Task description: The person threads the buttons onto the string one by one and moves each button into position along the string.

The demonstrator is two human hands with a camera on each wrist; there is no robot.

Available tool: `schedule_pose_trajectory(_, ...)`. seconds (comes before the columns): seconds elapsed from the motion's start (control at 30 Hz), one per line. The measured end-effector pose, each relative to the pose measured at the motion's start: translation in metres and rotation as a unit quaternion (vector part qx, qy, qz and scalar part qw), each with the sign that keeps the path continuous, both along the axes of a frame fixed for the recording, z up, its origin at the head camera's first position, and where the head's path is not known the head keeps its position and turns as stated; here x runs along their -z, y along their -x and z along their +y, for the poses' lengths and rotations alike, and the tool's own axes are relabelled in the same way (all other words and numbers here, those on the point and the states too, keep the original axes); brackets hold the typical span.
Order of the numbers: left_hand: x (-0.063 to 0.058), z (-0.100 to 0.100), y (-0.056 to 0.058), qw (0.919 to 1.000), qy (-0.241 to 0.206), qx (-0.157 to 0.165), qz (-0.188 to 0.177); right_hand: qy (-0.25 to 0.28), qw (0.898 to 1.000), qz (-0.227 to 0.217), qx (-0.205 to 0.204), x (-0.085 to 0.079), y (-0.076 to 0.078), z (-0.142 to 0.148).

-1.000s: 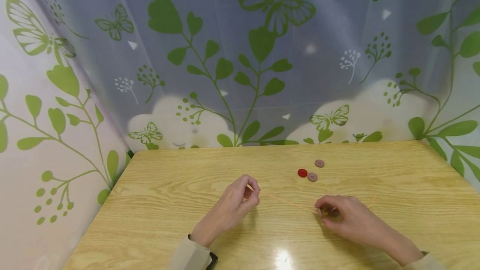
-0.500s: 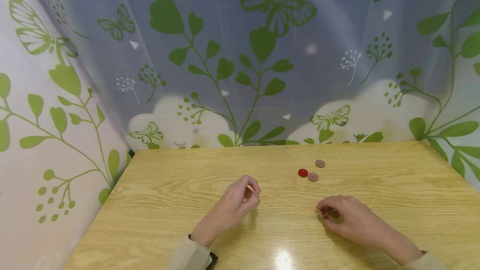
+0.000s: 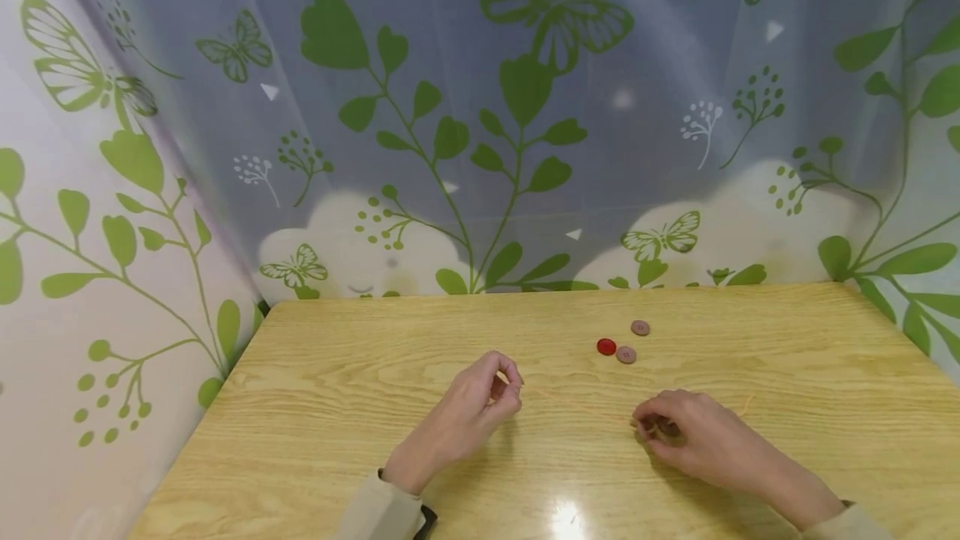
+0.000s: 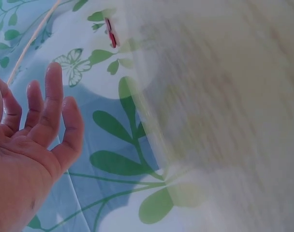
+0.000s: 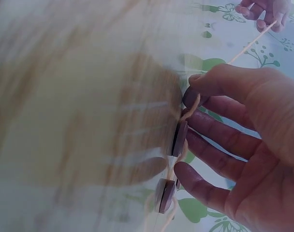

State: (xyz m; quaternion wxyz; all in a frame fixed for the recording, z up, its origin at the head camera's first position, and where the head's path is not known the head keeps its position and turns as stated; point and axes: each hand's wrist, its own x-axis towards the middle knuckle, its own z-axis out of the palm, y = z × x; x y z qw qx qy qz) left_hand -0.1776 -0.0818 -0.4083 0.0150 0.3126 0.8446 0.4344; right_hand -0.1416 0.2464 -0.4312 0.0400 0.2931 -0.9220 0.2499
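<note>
A thin pale-orange cord [image 3: 581, 408] stretches between my two hands just above the table. My left hand [image 3: 467, 411] pinches its far end between thumb and index finger; in the left wrist view the other fingers of this hand [image 4: 45, 125] are spread. My right hand [image 3: 697, 437] pinches a dark button [image 5: 189, 98] with the cord passing at it. Below that, in the right wrist view, a brownish button [image 5: 180, 139] and another button [image 5: 164, 195] hang along the cord near my fingers. How the cord runs through them is partly hidden.
On the wooden table [image 3: 337, 357], beyond my right hand, lie a red button [image 3: 606, 347], a mauve button [image 3: 626, 355] touching or nearly touching it, and another mauve button [image 3: 640, 328] farther back. A cord tail [image 3: 747, 404] sticks out behind my right hand. A printed curtain [image 3: 450, 107] borders the table.
Both hands stay in nearly the same place. The button at my right fingertips has turned slightly and shows less in the head view. The loose buttons have not moved.
</note>
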Motion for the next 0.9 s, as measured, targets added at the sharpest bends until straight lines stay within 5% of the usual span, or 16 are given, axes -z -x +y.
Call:
schedule_pose_trajectory(0.3,0.001,0.006,-0.001,0.9998,-0.004,0.011,-0.016,0.000,1.000,-0.016,0.001,0.000,0.000,0.002)
schedule_pose_trajectory(0.63,0.003,0.014,-0.002,0.9998,-0.012,0.017,0.005,0.065,0.997,0.047,-0.003,-0.002,-0.004,-0.003)
schedule_pose_trajectory(0.9,0.002,0.017,-0.002,0.9987,-0.021,0.047,0.004,0.170,0.976,0.129,-0.037,-0.002,-0.001,-0.025)
